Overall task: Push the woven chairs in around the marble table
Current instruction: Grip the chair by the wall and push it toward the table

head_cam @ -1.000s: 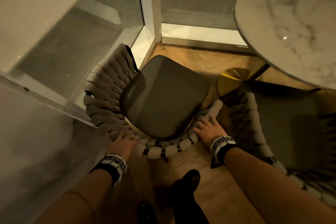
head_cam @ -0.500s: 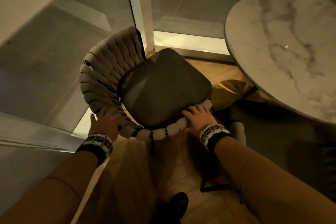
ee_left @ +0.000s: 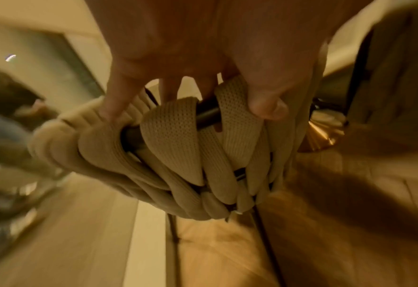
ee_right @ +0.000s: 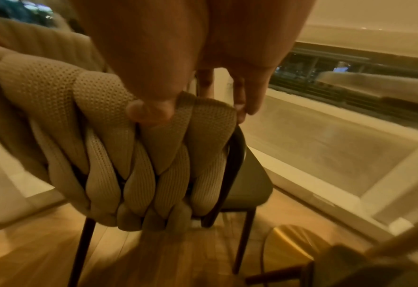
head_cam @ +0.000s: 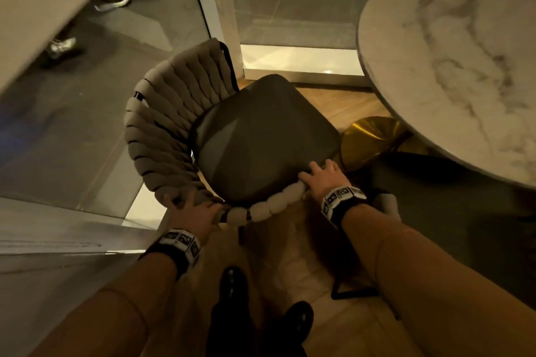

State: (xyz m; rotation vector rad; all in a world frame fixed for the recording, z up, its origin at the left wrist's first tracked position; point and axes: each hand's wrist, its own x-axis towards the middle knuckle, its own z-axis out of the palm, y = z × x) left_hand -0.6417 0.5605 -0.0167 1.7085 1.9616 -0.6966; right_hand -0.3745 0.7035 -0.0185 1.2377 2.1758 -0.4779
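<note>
With both hands, left hand (head_cam: 195,213) and right hand (head_cam: 322,180), clamped on the woven chair (head_cam: 177,136) rim, I have swung it nearer the marble table (head_cam: 452,72); tucking remains.

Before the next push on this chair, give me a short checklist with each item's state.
1. Left hand grips the woven chair backrest rim: ok.
2. Right hand grips the rim's other end, thumb over the weave: ok.
3. Seat cushion faces the marble table: not ok, angled.
4. Seat under the tabletop: not ok.
5. Gold table base off the chair legs: cannot tell.
</note>
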